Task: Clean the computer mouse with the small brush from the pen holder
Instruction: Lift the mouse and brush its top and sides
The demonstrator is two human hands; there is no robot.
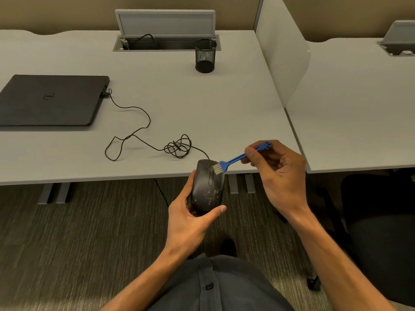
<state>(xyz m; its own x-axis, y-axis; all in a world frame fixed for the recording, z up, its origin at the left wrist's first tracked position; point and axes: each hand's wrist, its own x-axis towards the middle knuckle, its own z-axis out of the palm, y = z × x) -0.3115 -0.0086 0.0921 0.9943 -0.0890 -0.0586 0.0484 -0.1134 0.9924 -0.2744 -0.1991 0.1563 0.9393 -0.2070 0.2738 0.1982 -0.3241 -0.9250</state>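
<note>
Closed dark grey laptop (52,99) flat on the pale grey desk (202,104), thin black cable (134,131) looping rightward. Left hand (190,218) cupped round the speckled black computer mouse (207,187) — held off the desk edge. Small blue plastic brush (235,159), pale bristles seemingly touching the mouse's front. Right hand (278,173) pinching its handle. Black mesh pen holder (205,56) upright, well behind.

Head camera looks forward and down, close over the desk (202,108), edges apparently wide-angle warped.
</note>
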